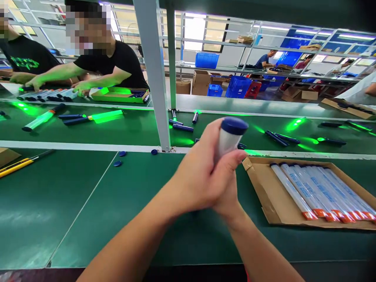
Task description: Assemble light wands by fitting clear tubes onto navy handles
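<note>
A translucent whitish tube (229, 141) with a dark blue cap (234, 125) stands tilted in front of me, capped end up. My left hand (198, 172) is closed around it from the left. My right hand (227, 186) is closed on it as well, its thumb on the near side below the cap. The hands overlap and hide the tube's lower part. To their right, an open cardboard tray (255, 192) holds a row of clear tubes (311, 188) with blue printing, blue caps and orange-red ends. Loose blue caps (118, 163) lie on the green bench, left of my hands.
Beyond a pale rail (73, 146), dark sticks (276, 138) shining green light lie on a green belt. A metal post (152, 78) rises behind the bench. A yellow-handled tool (17, 167) lies at left. Two co-workers in black shirts (125, 66) handle tubes across the belt.
</note>
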The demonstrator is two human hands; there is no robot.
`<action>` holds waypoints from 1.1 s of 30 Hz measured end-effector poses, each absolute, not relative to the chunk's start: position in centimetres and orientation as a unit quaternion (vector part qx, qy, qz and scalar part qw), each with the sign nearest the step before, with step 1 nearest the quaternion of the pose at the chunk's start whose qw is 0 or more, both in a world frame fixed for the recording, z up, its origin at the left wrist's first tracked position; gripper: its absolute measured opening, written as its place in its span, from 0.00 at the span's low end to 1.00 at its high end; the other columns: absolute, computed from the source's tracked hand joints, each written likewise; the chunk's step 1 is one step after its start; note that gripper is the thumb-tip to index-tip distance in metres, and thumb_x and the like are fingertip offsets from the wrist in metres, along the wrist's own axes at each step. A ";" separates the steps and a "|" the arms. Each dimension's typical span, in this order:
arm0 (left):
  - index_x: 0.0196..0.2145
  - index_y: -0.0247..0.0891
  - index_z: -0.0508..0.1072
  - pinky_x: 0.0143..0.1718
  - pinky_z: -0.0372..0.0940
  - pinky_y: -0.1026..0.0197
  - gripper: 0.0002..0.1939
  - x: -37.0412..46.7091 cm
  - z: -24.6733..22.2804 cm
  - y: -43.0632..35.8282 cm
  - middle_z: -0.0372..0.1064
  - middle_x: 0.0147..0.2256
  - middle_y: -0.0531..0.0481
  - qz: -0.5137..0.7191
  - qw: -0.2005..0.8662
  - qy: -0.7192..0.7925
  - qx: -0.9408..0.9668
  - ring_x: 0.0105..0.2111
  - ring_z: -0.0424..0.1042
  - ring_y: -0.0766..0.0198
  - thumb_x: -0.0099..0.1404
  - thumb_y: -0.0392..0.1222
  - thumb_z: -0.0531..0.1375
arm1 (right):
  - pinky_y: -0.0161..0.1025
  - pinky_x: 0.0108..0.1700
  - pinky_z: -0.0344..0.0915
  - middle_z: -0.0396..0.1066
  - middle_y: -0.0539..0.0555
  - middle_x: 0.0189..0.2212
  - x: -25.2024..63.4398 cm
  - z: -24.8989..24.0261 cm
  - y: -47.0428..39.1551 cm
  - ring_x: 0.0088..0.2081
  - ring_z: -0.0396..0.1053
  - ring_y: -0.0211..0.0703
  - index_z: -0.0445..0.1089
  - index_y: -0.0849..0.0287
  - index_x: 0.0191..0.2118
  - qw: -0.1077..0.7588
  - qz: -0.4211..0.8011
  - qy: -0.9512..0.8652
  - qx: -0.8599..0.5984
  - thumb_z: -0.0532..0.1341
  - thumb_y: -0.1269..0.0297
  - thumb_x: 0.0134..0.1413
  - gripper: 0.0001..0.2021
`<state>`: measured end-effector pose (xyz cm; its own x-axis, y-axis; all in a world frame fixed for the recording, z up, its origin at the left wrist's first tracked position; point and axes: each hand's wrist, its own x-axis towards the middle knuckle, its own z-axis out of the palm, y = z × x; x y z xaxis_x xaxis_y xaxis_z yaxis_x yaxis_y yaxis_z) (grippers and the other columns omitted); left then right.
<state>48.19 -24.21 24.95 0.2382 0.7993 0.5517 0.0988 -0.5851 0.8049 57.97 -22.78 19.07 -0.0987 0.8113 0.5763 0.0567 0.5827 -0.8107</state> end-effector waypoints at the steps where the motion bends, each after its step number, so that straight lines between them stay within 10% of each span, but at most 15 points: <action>1: 0.60 0.43 0.60 0.46 0.70 0.54 0.20 48.8 25.0 -23.9 0.69 0.48 0.47 0.525 0.322 0.312 0.723 0.44 0.72 0.58 0.73 0.44 0.55 | 0.42 0.41 0.72 0.69 0.55 0.43 57.8 18.7 -22.7 0.43 0.70 0.46 0.70 0.53 0.43 0.599 0.306 -0.665 -0.323 0.58 0.54 0.61 0.10; 11: 0.64 0.46 0.55 0.48 0.67 0.57 0.33 46.8 18.6 -25.0 0.64 0.56 0.42 0.471 0.471 0.339 0.664 0.50 0.70 0.58 0.68 0.54 0.61 | 0.31 0.16 0.59 0.60 0.42 0.17 59.2 18.3 -22.1 0.15 0.58 0.33 0.61 0.54 0.29 0.573 0.584 -0.514 -0.259 0.65 0.65 0.53 0.10; 14: 0.51 0.38 0.64 0.29 0.67 0.62 0.33 47.8 14.4 -26.7 0.74 0.34 0.47 0.317 0.661 0.346 0.585 0.28 0.72 0.62 0.59 0.63 0.65 | 0.28 0.12 0.52 0.51 0.37 0.13 60.5 18.9 -21.5 0.12 0.47 0.30 0.56 0.53 0.29 0.570 0.702 -0.387 -0.180 0.63 0.66 0.55 0.12; 17: 0.38 0.39 0.64 0.16 0.54 0.65 0.23 49.6 12.4 -27.8 0.60 0.14 0.60 0.236 0.655 0.459 0.552 0.12 0.58 0.66 0.63 0.63 0.60 | 0.27 0.11 0.50 0.53 0.37 0.15 61.1 19.0 -21.0 0.12 0.46 0.29 0.55 0.53 0.30 0.576 0.725 -0.336 -0.173 0.63 0.67 0.54 0.13; 24: 0.37 0.39 0.70 0.37 0.61 0.58 0.10 51.2 13.8 -25.9 0.76 0.36 0.47 0.240 0.371 0.618 0.651 0.34 0.71 0.57 0.66 0.48 0.56 | 0.28 0.12 0.51 0.50 0.37 0.14 60.7 17.3 -19.6 0.12 0.47 0.29 0.53 0.53 0.28 0.678 0.637 -0.271 -0.246 0.64 0.64 0.55 0.16; 28: 0.39 0.39 0.68 0.32 0.62 0.59 0.17 51.1 16.0 -20.7 0.75 0.33 0.49 0.208 0.318 0.601 0.703 0.31 0.71 0.57 0.64 0.56 0.59 | 0.37 0.29 0.70 0.69 0.45 0.27 65.2 17.6 -16.9 0.24 0.68 0.36 0.62 0.52 0.41 0.683 0.585 -0.365 -0.241 0.64 0.54 0.57 0.13; 33: 0.51 0.35 0.63 0.29 0.65 0.60 0.25 50.0 19.0 -7.2 0.73 0.30 0.48 0.123 0.222 0.683 0.685 0.28 0.73 0.59 0.70 0.60 0.51 | 0.50 0.47 0.69 0.72 0.62 0.48 77.9 14.8 -15.5 0.44 0.73 0.51 0.63 0.58 0.56 0.603 0.186 -0.464 -0.622 0.62 0.53 0.56 0.24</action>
